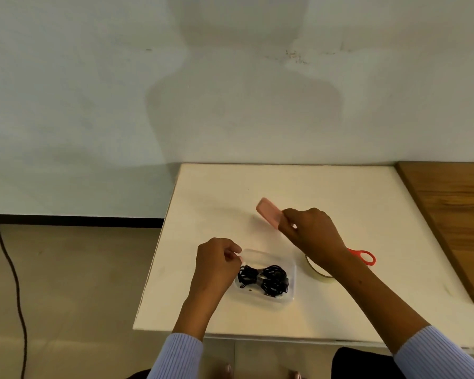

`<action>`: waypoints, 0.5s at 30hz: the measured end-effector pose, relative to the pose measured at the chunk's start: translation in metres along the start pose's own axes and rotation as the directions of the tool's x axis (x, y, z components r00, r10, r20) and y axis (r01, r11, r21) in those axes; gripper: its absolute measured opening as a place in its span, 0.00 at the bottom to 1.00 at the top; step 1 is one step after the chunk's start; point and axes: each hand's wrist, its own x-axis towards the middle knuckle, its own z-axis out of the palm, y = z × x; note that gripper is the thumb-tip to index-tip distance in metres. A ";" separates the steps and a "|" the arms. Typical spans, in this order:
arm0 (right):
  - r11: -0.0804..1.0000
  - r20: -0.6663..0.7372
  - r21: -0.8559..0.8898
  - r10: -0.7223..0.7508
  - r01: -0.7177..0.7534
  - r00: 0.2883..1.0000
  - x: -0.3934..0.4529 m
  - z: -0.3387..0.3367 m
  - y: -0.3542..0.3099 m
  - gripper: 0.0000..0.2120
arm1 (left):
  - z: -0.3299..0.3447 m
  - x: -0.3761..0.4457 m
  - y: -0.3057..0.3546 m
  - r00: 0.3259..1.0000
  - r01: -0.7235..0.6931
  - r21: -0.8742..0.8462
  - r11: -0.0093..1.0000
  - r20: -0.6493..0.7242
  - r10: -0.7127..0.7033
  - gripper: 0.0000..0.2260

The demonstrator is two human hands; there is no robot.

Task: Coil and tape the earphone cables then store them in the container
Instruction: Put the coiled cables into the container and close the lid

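Observation:
A clear plastic container (292, 292) lies on the white table (326, 192), with coiled black earphone cables (263, 279) bound by tape inside it. My left hand (216, 265) pinches the container's near-left rim. My right hand (308, 231) is raised above the table and grips one end of a pink container lid (267, 212), which is tilted and blurred. A roll of pale tape (316, 273) lies to the right of the container, partly hidden by my right forearm.
Red-handled scissors (365, 257) lie behind my right forearm, mostly covered. A brown wooden surface (454, 214) adjoins the table's right side. A black cable (11, 269) runs down the floor at the left. The wall stands right behind the table.

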 end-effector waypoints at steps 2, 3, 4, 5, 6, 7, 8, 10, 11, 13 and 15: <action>0.976 -0.043 0.200 0.101 -0.091 0.994 -0.009 -0.008 -0.005 0.15 | 0.001 -0.001 0.001 0.999 0.042 -0.043 0.998 -0.010 -0.042 0.06; 0.923 -0.058 0.356 0.177 -0.146 0.982 -0.013 -0.012 -0.009 0.15 | 0.002 0.000 0.001 0.998 0.055 -0.066 0.996 -0.021 -0.057 0.06; 0.826 -0.058 0.524 0.277 -0.207 0.959 -0.016 -0.017 -0.013 0.14 | 0.002 0.000 0.002 0.997 0.067 -0.082 0.994 -0.032 -0.070 0.06; 0.691 -0.030 0.674 0.381 -0.263 0.924 -0.019 -0.022 -0.017 0.13 | 0.002 -0.001 0.003 0.996 0.072 -0.097 0.993 -0.045 -0.077 0.06; 0.531 0.027 0.789 0.471 -0.308 0.882 -0.022 -0.026 -0.021 0.11 | 0.002 -0.001 0.004 0.995 0.075 -0.115 0.991 -0.055 -0.081 0.06; 0.371 0.099 0.865 0.534 -0.338 0.839 -0.026 -0.030 -0.024 0.10 | 0.003 -0.001 0.003 0.995 0.072 -0.130 0.989 -0.061 -0.081 0.06; 0.230 0.173 0.903 0.578 -0.363 0.797 -0.029 -0.033 -0.025 0.11 | 0.002 -0.001 0.003 0.995 0.075 -0.140 0.987 -0.061 -0.084 0.06; 0.070 0.286 0.909 0.612 -0.411 0.737 -0.036 -0.037 -0.025 0.12 | 0.000 -0.003 0.003 0.991 0.106 -0.195 0.975 -0.062 -0.120 0.05; 0.058 0.320 0.894 0.611 -0.444 0.724 -0.039 -0.036 -0.025 0.12 | -0.003 -0.003 0.004 0.986 0.137 -0.257 0.957 -0.062 -0.158 0.04; 0.095 0.371 0.849 0.595 -0.520 0.713 -0.045 -0.031 -0.027 0.13 | -0.010 -0.005 0.007 0.966 0.216 -0.396 0.892 -0.048 -0.256 0.09; 0.140 0.412 0.804 0.569 -0.578 0.711 -0.050 -0.022 -0.031 0.14 | -0.014 -0.006 0.009 0.954 0.261 -0.477 0.840 -0.006 -0.299 0.13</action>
